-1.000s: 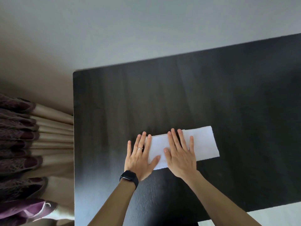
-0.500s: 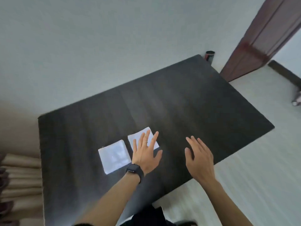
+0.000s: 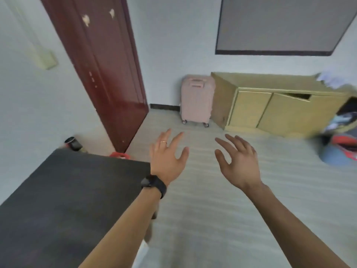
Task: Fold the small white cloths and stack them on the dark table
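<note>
floor [image 3: 222, 219]: most of the view is taken up by it. Both hands are held over it, not over the work surface. Risk: anything fetched and let slip en route would land here and get dirtied.
dark table [image 3: 58, 200]: only a corner is seen, lower left. Risk: w/ the head pointed off it, the corner could be clipped by hip or left forearm, and a stack on it could be shifted.
door [image 3: 100, 64]: seen beyond the table, near the path. Poss. bump if cut too close.
cabinet [image 3: 270, 105]: against the far wall, well apart from the hands. One door panel is seen hanging crooked; it could be snagged if reached past.
suitcase [image 3: 197, 99]: just beside the cabinet, on wheels. It could be rolled if knocked.
right hand [image 3: 239, 163]: fingers spread, loosely bent, nothing held.
left hand [image 3: 168, 157]: fingers spread & nearly straight, nothing held. It is held just past the table edge.
white heap [image 3: 328, 79]: blurred, on the cabinet's far end. Maybe more cloths, can't be told.
white cloths: none is seen in view, so their place can't be told. Risk: a wrong item could be taken for one, or an uneven stack left unnoticed.
dark cup [image 3: 73, 144]: on the floor by the table's far corner. It could be kicked over.
</note>
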The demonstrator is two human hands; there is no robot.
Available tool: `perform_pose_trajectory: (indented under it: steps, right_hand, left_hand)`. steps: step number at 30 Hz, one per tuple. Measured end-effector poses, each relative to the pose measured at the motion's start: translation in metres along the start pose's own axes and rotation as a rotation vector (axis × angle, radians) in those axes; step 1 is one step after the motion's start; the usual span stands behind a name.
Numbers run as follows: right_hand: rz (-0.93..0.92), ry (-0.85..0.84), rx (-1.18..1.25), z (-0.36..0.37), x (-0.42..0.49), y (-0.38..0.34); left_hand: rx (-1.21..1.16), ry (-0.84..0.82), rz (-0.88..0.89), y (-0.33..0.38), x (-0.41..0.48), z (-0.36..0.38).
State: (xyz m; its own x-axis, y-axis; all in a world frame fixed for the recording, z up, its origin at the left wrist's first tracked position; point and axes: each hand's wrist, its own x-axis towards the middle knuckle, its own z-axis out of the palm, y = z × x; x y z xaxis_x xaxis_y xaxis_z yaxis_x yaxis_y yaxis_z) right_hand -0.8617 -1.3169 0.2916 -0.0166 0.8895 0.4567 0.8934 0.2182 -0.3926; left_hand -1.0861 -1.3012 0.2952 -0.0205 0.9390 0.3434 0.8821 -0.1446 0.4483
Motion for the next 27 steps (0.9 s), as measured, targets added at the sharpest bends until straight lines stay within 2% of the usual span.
perform_pose_trajectory:
  steps: [4, 8, 19, 27]
  right_hand:
    - [0.103, 0.155, -0.038, -0.049, 0.06, 0.071]
    - [0.167, 0.229, -0.086, -0.077, 0.118, 0.133]
    - [0.274, 0.366, -0.281, -0.108, 0.298, 0.296]
    - [0.363, 0.384, -0.331, -0.131, 0.392, 0.424]
  left_hand:
    - [-0.041, 0.07, 0.217, 0.068, 0.089, 0.028]
    - [-0.078, 0.076, 0.344, 0.123, 0.168, 0.065]
    - [-0.157, -0.009, 0.538, 0.259, 0.407, 0.177]
    - [-0.203, -0.097, 0.647, 0.375, 0.532, 0.274]
